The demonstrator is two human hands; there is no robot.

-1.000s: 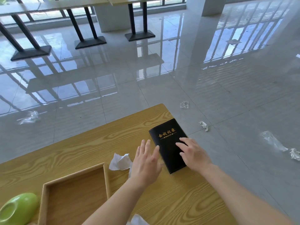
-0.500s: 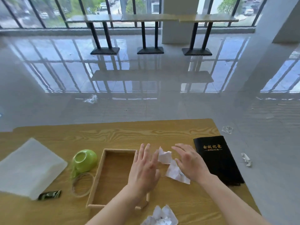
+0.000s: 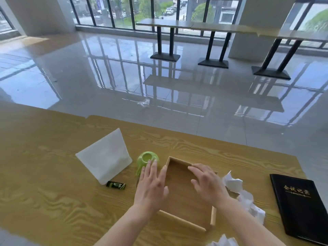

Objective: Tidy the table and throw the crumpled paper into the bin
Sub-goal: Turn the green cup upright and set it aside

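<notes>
Crumpled paper [image 3: 232, 182], white, beside wooden tray [image 3: 179, 163]

White crumpled paper [image 3: 232, 182] on wooden table [image 3: 53, 183], right of tray [image 3: 184, 197].

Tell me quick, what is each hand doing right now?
Left hand: open, fingers spread, holding nothing, over the wooden tray's left edge.
Right hand: open, holding nothing, above the tray's inside.
</notes>
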